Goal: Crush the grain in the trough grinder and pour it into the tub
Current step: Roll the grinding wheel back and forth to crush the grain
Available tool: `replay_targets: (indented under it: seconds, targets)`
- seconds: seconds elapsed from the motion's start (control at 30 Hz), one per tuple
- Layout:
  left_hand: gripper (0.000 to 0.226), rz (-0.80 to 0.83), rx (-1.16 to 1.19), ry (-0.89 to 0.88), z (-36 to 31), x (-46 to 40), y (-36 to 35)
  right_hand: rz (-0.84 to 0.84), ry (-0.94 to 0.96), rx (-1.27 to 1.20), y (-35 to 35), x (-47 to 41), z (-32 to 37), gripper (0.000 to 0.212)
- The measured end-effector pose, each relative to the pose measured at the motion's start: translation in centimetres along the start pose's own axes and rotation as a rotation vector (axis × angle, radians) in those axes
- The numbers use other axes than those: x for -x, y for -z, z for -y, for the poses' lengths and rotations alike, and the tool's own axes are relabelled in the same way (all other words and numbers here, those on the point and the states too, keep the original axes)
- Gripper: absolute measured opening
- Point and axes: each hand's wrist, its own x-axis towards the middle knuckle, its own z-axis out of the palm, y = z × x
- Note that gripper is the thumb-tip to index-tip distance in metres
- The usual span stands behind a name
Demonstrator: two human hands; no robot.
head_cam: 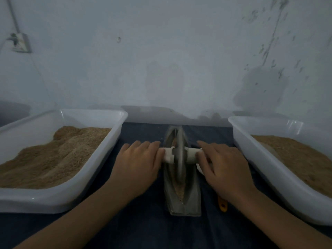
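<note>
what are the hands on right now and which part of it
Both hands lie on the grinder wheel's white axle handle: left hand on its left end, right hand on its right end, fingers straight over it, pressing, not gripping.

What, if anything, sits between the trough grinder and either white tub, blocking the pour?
Nothing visible. The trough grinder stands on bare dark cloth between the left tub and the right tub. Only a yellow-handled tool lies near its right side, low and partly hidden under the right hand.

grey trough grinder [184, 198] between two white tubs [53, 200] [269, 169] — brown grain [180, 192] in its groove.
</note>
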Motion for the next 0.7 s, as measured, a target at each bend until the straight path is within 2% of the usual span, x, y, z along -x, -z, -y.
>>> replay_targets:
  seconds: [0.17,0.23,0.3,0.4,0.5,0.57,0.6,0.7]
  targets:
    - [0.049,-0.040,0.020,-0.031,0.4,2.9,0.7,-0.096,0.040,-0.041,1.3,0.8,1.0,0.039]
    - [0.050,-0.013,0.019,-0.006,0.2,1.6,0.3,-0.043,-0.008,-0.050,0.8,-0.3,1.0,0.039]
    - [0.050,0.061,-0.098,0.021,0.0,-1.2,-0.4,0.041,-0.083,-0.006,-0.5,-2.1,0.5,0.047]
    - [0.029,0.118,-0.282,0.036,-0.5,-6.0,-1.6,0.147,-0.185,0.168,-3.0,-5.7,-0.8,0.054]
    - [0.031,0.140,-0.281,0.092,-0.7,-9.0,-2.2,0.269,-0.177,0.207,-4.9,-7.4,-1.8,0.035]
    - [0.032,0.140,-0.270,0.084,-0.9,-9.2,-2.1,0.277,-0.167,0.184,-4.7,-7.2,-1.7,0.020]
    - [0.030,0.131,-0.246,0.068,-0.9,-8.7,-1.9,0.272,-0.161,0.204,-4.4,-6.9,-1.6,0.022]
    - [0.031,0.094,-0.125,0.093,-0.8,-5.0,-1.4,0.193,-0.130,0.239,-2.9,-5.0,-1.0,0.052]
